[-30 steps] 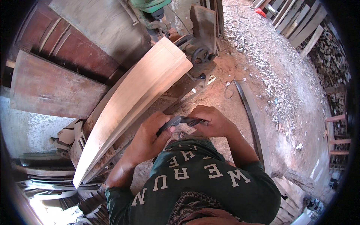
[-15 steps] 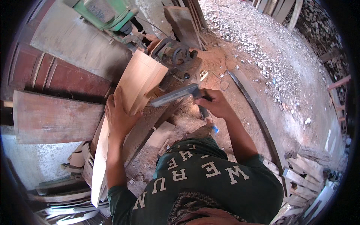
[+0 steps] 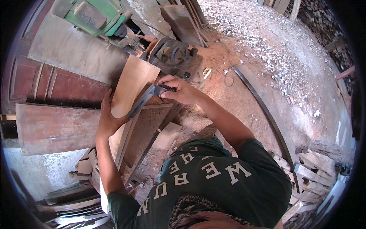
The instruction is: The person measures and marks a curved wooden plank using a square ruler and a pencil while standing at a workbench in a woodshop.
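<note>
- The step in hand seems to be marking or measuring: the right hand (image 3: 182, 91) lays a grey metal square (image 3: 144, 101) against the edge of a pale wooden board (image 3: 133, 86).
- The right hand is closed around the upper end of the square, with a thin dark stick, perhaps a pencil, between its fingers.
- The left hand (image 3: 108, 116) lies flat and open on the lower left part of the board and presses it steady.
- The board leans tilted, just below the green machine (image 3: 95, 17) and to the left of a dark motor block (image 3: 175, 53).
- I judge that the next move needs a still board and the square tight against the edge.
- The board looks smooth, light tan, with a clean straight upper end.
</note>
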A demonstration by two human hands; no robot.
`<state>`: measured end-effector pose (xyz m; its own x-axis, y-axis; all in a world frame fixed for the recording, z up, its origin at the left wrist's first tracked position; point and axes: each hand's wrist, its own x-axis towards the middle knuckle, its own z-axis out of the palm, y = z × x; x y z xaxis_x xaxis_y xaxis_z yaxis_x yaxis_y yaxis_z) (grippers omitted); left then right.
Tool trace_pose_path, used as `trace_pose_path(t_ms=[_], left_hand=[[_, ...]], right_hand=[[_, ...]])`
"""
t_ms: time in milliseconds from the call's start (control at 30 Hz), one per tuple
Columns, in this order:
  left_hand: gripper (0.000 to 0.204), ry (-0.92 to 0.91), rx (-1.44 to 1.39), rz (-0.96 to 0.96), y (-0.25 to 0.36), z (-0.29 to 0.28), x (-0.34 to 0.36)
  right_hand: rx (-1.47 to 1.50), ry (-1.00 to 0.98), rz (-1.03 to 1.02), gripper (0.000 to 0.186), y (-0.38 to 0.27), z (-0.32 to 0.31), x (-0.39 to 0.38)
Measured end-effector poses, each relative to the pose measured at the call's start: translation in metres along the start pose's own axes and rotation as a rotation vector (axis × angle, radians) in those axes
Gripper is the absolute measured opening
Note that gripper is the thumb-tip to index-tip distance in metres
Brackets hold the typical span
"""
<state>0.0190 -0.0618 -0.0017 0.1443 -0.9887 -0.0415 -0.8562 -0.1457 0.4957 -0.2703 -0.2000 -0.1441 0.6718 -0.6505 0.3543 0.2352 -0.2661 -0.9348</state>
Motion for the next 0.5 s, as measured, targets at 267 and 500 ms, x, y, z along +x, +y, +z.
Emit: trace_pose_path(t_ms=[267, 500], left_hand=[[0.139, -0.211, 0.102, -0.020, 0.027, -0.005, -0.005], [0.141, -0.192, 0.050, 0.009, 0.018, -0.008, -0.003]], right_hand=[[0.078, 0.019, 0.119, 0.024, -0.004, 0.009, 0.012], [0.082, 0.034, 0.196, 0.022, -0.019, 0.018, 0.013]])
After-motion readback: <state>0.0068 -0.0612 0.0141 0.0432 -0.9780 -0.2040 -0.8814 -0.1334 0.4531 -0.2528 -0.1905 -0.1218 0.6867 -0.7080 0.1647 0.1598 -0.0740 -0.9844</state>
